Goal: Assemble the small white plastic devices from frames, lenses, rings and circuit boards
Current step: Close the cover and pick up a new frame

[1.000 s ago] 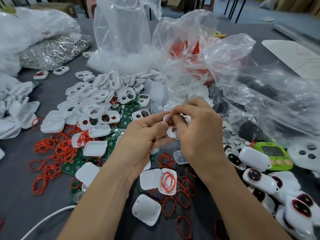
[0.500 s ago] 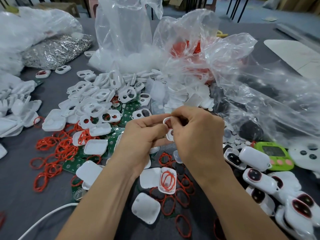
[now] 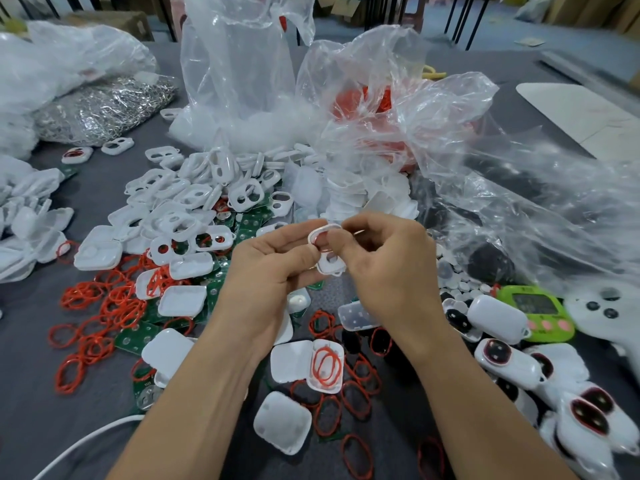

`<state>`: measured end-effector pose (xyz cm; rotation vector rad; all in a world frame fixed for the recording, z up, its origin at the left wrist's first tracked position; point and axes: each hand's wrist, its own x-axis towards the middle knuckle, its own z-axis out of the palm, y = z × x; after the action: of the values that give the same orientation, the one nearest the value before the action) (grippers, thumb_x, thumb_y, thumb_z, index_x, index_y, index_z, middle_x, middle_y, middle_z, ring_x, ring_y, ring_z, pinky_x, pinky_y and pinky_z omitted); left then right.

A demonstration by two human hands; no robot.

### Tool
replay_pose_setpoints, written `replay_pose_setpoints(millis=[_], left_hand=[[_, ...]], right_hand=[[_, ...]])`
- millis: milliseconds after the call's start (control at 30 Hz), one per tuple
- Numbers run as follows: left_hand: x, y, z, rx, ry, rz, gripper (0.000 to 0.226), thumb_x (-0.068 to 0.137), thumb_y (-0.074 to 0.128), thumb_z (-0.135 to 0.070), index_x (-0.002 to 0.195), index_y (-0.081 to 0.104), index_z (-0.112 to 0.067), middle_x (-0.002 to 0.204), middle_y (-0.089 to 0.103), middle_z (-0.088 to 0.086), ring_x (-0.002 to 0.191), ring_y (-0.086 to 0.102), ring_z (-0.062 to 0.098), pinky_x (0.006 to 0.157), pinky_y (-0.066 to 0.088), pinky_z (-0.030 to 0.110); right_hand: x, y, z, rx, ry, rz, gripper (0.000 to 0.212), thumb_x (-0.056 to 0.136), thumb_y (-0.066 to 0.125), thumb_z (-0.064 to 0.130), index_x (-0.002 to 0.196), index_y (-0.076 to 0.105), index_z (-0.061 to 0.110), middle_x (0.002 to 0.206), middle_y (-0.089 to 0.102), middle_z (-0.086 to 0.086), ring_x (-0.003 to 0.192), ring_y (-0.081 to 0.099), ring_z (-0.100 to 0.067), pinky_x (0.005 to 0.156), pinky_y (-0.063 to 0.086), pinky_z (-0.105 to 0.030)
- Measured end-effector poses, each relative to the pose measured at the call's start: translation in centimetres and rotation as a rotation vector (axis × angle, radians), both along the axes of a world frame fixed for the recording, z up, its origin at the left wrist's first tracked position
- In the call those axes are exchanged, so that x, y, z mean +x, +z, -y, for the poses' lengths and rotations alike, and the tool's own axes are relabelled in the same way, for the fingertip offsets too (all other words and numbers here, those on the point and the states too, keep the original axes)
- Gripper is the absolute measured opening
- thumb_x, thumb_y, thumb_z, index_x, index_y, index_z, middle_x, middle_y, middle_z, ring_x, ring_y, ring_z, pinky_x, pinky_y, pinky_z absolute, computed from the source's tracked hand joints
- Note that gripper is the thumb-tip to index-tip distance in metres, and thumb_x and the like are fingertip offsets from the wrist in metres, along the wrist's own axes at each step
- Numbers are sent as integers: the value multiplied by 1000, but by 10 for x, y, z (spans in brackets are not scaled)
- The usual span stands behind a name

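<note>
white plastic frame [image 3: 329, 269] with two openings is held upright between both hands, raised above the middle of the grey tabletop [image 3: 27, 393]. the left hand [image 3: 273, 268] grips its lower half, thumb across the front and fingers curled behind. the right hand [image 3: 388, 268] pinches the rim of the upper opening between thumb and forefinger, the other fingers curled in; something reddish shows inside that opening, but i cannot tell what it is. below the wrists lies an open white case [image 3: 294, 362] with a few red loops in one half. loose red rings [image 3: 100, 306] are strewn to the left of the forearms and around the case. beyond the left hand spreads a heap of empty frames [image 3: 180, 209], with green circuit boards [image 3: 249, 226] poking out beneath it. finished devices [image 3: 502, 362] with dark lenses lie at the right, beside a green timer [image 3: 540, 313]. clear plastic bags [image 3: 242, 81] stand at the far side, and a bag of silvery metal parts [image 3: 104, 109] lies far left.
</note>
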<state>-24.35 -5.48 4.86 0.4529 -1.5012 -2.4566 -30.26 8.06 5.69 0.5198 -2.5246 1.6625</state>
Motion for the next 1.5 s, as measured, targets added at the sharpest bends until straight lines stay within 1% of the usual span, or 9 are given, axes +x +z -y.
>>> replay_pose_setpoints(millis=[133, 333, 467, 767, 967, 1100, 1200, 1367, 1500], left_hand=[[0, 2, 1, 11, 16, -9, 27, 82, 67, 9, 93, 83, -9, 100, 79, 15, 86, 77, 23, 69, 63, 28], [-1, -3, -2, -127, 81, 38, 28, 90, 67, 9, 94, 83, -13, 97, 80, 14, 88, 76, 23, 74, 64, 29], [0, -4, -5, -150, 122, 42, 24, 88, 71, 6, 100, 81, -11, 93, 80, 15, 80, 76, 22, 68, 61, 24], [-2, 1, -4, -43, 305, 87, 21, 88, 73, 4, 104, 75, -8, 94, 80, 10, 83, 78, 20, 65, 58, 20], [-4, 0, 5, -28, 462, 96, 20, 87, 66, 12, 102, 75, 2, 86, 77, 14, 76, 75, 22, 73, 62, 27], [-3, 1, 1, -84, 280, 100, 23, 88, 67, 10, 90, 81, -9, 82, 78, 15, 68, 73, 22, 62, 61, 27], [-1, -1, -6, -203, 152, 73, 19, 91, 70, 1, 91, 83, -13, 86, 77, 23, 70, 73, 30, 58, 60, 32], [0, 5, -5, 25, -52, 50, 41, 106, 50, -29, 92, 84, -13, 104, 78, 17, 94, 77, 24, 71, 63, 33], [-2, 4, -1, 99, -35, 99, 31, 106, 48, -16, 105, 76, -3, 103, 78, 18, 91, 77, 24, 68, 64, 31]], right_hand=[[-4, 1, -2, -118, 46, 143, 8, 88, 80, 24, 81, 79, 28, 63, 73, 8, 52, 67, -8, 54, 50, -20], [9, 0, 1, 245, -92, -399, 2, 90, 77, 23, 90, 79, 22, 75, 76, 5, 67, 69, -21, 65, 57, -39], [15, 1, 6, 288, -54, -514, 11, 85, 77, 16, 91, 82, 23, 80, 76, 5, 71, 69, -19, 67, 57, -35], [11, -4, 5, 178, 113, -264, 24, 86, 74, 4, 96, 83, 24, 75, 75, 11, 68, 62, 0, 68, 47, -6], [6, 2, 2, -147, 40, -14, 21, 82, 81, 7, 88, 82, 27, 77, 77, 16, 71, 73, 0, 72, 59, -17], [6, 7, 1, -225, 175, 207, 18, 79, 83, 20, 96, 80, 25, 74, 78, 2, 64, 74, -15, 68, 62, -35], [12, 6, 6, -202, 226, 189, 15, 81, 84, 13, 90, 79, 24, 68, 76, -1, 58, 72, -15, 59, 58, -30], [4, 4, 2, -243, 131, 145, 10, 82, 83, 10, 82, 79, 19, 82, 80, 8, 70, 76, -11, 63, 61, -29], [0, 0, 0, -220, 85, 148, 19, 85, 80, 8, 76, 80, 25, 71, 77, 11, 59, 70, -4, 57, 54, -20]])
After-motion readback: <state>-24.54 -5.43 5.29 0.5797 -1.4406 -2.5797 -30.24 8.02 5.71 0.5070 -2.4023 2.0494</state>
